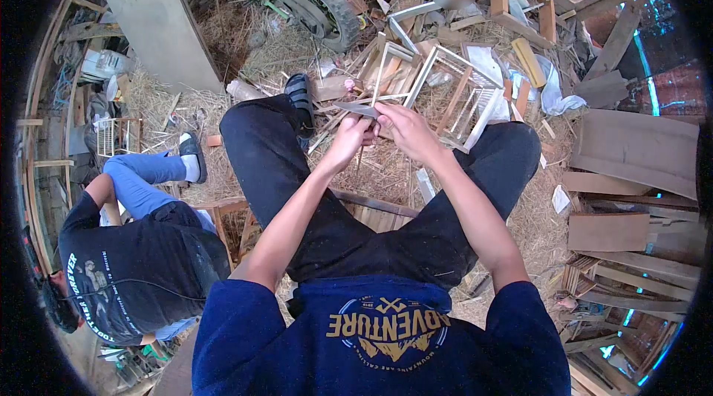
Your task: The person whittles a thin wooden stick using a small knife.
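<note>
Both my hands meet in front of my knees, near the middle of the view. My left hand (347,145) is closed around a thin wooden stick (360,160), whose lower end points down toward my lap. My right hand (408,133) is closed on the handle end of a knife (357,108). The flat grey blade points left and lies across the top of my left hand, by the stick. My fingers hide the knife's handle and part of the stick.
Wooden frames (445,84) and scraps lie just beyond my hands. A tire (327,13) and a large board (152,17) are farther off. A person (148,262) sits at the left. Boards (635,151) line the right side. Straw and shavings cover the ground.
</note>
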Demonstrator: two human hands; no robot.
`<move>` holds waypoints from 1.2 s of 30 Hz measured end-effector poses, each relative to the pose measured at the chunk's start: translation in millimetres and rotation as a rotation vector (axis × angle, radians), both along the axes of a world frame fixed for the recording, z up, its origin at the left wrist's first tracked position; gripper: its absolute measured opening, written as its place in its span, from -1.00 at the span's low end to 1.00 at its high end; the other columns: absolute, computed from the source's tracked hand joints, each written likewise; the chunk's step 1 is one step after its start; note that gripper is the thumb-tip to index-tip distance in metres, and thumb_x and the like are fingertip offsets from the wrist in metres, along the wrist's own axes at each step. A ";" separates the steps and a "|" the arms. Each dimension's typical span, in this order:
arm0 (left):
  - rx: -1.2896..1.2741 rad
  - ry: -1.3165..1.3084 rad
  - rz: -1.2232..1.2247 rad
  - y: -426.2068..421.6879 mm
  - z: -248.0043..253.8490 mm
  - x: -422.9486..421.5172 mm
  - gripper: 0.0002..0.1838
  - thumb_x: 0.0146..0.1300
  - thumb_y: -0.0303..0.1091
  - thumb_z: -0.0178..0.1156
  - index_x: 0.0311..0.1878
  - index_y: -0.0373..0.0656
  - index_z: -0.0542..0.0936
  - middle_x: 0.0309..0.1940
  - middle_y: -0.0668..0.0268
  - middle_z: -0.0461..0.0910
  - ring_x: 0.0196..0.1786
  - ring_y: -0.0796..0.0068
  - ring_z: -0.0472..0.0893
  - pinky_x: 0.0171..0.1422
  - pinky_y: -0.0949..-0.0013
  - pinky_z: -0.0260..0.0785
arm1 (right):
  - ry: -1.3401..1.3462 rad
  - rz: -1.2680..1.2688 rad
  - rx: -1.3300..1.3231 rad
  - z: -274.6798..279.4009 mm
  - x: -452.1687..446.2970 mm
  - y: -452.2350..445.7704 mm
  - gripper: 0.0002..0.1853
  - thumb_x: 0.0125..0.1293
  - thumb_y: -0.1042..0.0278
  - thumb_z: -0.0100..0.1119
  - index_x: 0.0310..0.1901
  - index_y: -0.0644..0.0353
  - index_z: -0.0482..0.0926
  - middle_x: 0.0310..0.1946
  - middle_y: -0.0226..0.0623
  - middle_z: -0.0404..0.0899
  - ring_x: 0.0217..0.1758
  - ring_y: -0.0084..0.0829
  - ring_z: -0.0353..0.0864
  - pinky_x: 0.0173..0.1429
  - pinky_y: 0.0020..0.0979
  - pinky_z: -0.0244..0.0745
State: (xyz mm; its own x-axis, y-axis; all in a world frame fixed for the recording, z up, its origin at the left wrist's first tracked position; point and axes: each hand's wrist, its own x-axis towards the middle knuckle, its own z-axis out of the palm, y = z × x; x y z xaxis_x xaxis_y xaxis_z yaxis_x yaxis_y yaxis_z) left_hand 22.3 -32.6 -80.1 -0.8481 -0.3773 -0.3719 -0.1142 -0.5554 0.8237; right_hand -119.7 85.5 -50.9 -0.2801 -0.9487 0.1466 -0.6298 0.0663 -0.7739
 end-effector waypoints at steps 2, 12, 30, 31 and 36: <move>-0.024 -0.004 -0.020 -0.5 -1.3 0.7 -0.86 0.53 -0.36 -0.09 -0.10 -0.12 0.46 -0.46 0.50 0.38 -0.50 0.73 0.27 -0.44 0.54 0.10 | 0.090 0.001 -0.055 -4.8 -3.5 -1.9 -0.66 0.48 0.23 0.08 0.14 0.26 0.56 -0.13 -0.05 0.64 -0.04 -0.04 0.61 0.07 -0.11 0.49; 0.222 0.022 -0.046 2.3 20.7 17.6 -0.91 0.54 -0.44 -0.15 -0.06 -0.02 0.37 -0.55 0.57 0.17 -0.61 0.75 0.08 -0.55 0.54 -0.15 | 0.263 0.047 -0.138 3.6 2.3 2.8 -0.68 0.36 0.39 0.15 0.11 0.26 0.58 -0.28 -0.13 0.59 -0.19 -0.08 0.59 -0.08 -0.13 0.46; 0.257 0.024 -0.035 0.0 39.1 7.1 -0.90 0.61 -0.25 -0.13 -0.03 -0.03 0.31 -0.51 0.56 0.18 -0.63 0.76 0.06 -0.58 0.54 -0.15 | 0.442 -0.077 -0.176 -2.8 -11.8 -5.5 -0.66 0.33 0.25 0.23 0.11 0.11 0.62 -0.37 -0.24 0.56 -0.24 -0.20 0.60 -0.09 -0.20 0.42; 0.262 0.024 -0.035 0.3 38.3 6.4 -0.89 0.61 -0.24 -0.13 -0.04 -0.03 0.32 -0.52 0.56 0.17 -0.63 0.76 0.07 -0.59 0.54 -0.16 | 0.451 -0.075 -0.164 -1.5 -11.9 -5.4 -0.66 0.34 0.24 0.22 0.11 0.10 0.62 -0.37 -0.24 0.56 -0.24 -0.21 0.60 -0.10 -0.21 0.42; 0.205 0.097 -0.136 3.1 47.1 12.1 -0.83 0.61 -0.14 -0.08 -0.06 0.00 0.36 -0.56 0.60 0.12 -0.64 0.77 0.04 -0.61 0.57 -0.19 | 0.464 -0.298 -0.035 -15.8 -45.4 1.0 -0.68 0.43 0.22 0.13 0.14 0.09 0.60 -0.36 -0.23 0.56 -0.22 -0.20 0.60 -0.07 -0.19 0.40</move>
State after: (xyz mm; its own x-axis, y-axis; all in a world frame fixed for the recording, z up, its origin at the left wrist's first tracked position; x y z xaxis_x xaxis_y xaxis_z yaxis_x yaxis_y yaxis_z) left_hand 34.4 -29.4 -32.9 -0.9215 -0.1820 -0.3432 -0.1253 -0.6969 0.7061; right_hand -165.1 86.5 -66.7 -0.4347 -0.8302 0.3489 -0.8631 0.2733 -0.4248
